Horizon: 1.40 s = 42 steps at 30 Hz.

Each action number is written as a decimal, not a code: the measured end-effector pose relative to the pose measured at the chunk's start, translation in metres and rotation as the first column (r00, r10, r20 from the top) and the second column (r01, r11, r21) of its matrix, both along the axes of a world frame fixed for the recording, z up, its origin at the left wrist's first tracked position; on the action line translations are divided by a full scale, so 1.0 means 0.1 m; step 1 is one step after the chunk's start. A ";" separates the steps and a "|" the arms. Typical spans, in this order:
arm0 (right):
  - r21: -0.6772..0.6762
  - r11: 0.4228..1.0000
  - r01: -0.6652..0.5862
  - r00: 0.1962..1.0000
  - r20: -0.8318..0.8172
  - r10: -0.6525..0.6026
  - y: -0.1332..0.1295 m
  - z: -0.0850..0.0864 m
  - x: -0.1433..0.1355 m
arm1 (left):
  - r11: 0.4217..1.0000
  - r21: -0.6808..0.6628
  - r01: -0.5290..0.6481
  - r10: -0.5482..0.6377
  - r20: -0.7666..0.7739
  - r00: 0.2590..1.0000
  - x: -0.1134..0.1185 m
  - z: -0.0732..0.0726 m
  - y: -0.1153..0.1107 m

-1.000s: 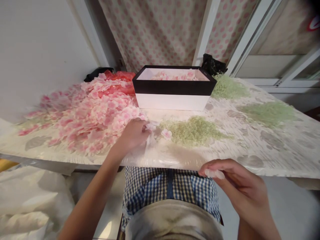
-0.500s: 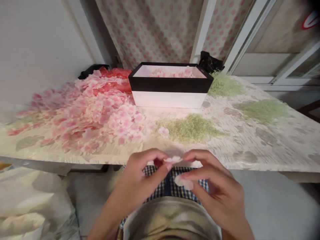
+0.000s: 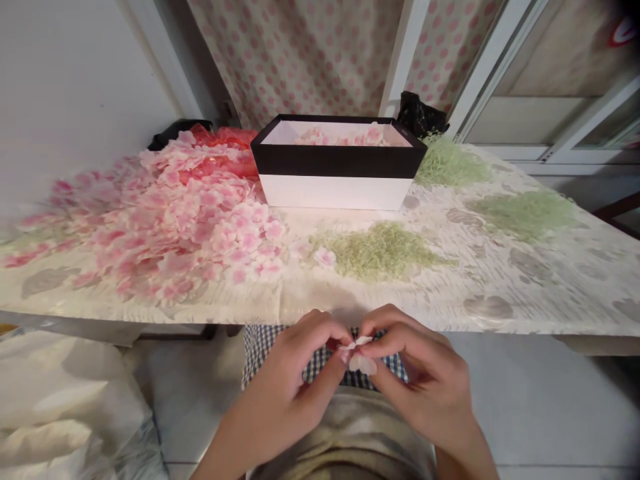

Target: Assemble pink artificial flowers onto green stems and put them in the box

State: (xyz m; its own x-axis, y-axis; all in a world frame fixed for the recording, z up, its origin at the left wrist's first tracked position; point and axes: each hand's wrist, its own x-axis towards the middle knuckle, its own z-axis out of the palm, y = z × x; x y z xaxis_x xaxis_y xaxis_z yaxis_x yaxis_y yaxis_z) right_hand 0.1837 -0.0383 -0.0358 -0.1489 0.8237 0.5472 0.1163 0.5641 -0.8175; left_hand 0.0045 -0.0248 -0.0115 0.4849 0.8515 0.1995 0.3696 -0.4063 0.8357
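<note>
Just in front of the table's near edge, my left hand (image 3: 307,373) pinches a pale pink artificial flower (image 3: 346,351) between thumb and fingers. My right hand (image 3: 420,367) meets it from the other side, closed on a whitish flower petal piece (image 3: 363,364). The two pieces touch or overlap, and the fingertips partly hide where they meet. On the table beyond lies a single pink-white flower (image 3: 325,257), beside a clump of green filler sprigs (image 3: 387,252).
A black-and-white box (image 3: 335,190) holding pink flowers stands at the back. Left of it spreads a large heap of pink artificial flowers (image 3: 170,220). More green sprigs (image 3: 525,212) lie at the right. A white bag (image 3: 60,393) sits below the table at left.
My hands have come together and lower, toward my lap. The two flower pieces, apart before, now meet between my fingertips. The view has tilted slightly.
</note>
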 end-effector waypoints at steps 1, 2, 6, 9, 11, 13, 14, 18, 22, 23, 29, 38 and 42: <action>-0.010 1.000 -0.002 1.000 0.003 0.002 0.00 -0.01 0.00 | 1.000 0.018 0.006 -0.006 -0.008 1.000 0.00 -0.01 -0.01; -0.030 1.000 -0.007 1.000 0.005 0.007 0.00 -0.02 0.00 | 0.999 0.041 0.013 -0.013 -0.016 1.000 0.00 -0.01 -0.01; -0.117 0.992 -0.040 0.999 -0.024 0.038 -0.01 -0.05 0.02 | 0.995 0.095 0.024 -0.021 -0.032 0.999 0.00 0.00 -0.03; -0.100 0.993 -0.064 0.998 -0.011 0.063 -0.01 -0.04 0.05 | 0.999 0.051 0.008 -0.007 -0.016 1.000 0.01 0.01 -0.04; -0.088 0.994 -0.067 0.997 0.017 0.069 0.00 -0.03 0.06 | 1.000 0.025 0.007 -0.007 -0.004 1.000 0.01 0.01 -0.03; -0.085 0.995 -0.061 0.998 0.028 0.064 0.01 -0.01 0.07 | 1.000 0.017 0.005 -0.005 0.000 1.000 0.01 0.00 -0.03; -0.081 0.995 -0.058 0.998 0.028 0.060 0.01 -0.01 0.07 | 1.000 0.019 0.003 -0.003 -0.001 1.000 0.02 -0.01 -0.03; -0.093 0.995 -0.032 0.999 0.020 0.034 -0.01 -0.03 0.05 | 0.996 0.090 0.003 0.001 -0.045 0.999 0.03 -0.01 -0.05; -0.185 0.982 0.040 0.998 0.051 -0.031 -0.01 -0.06 0.06 | 0.985 0.164 0.048 -0.037 -0.066 0.997 0.00 0.00 -0.01; -0.186 0.981 0.045 0.997 0.063 -0.034 -0.01 -0.06 0.08 | 0.988 0.147 0.037 -0.029 -0.050 0.998 -0.03 0.00 0.04; -0.139 0.990 0.041 0.999 -0.013 -0.043 0.06 -0.11 0.29 | 0.913 0.223 -0.342 0.374 -0.119 0.920 -0.25 0.01 0.50; -0.151 0.985 0.079 0.997 0.033 -0.075 0.06 -0.17 0.37 | 0.885 0.408 -0.223 0.381 -0.360 0.852 -0.14 -0.04 0.93; -0.150 0.986 0.070 0.997 0.033 -0.066 0.06 -0.18 0.37 | 0.900 0.318 -0.299 0.361 -0.156 0.919 -0.11 -0.04 0.98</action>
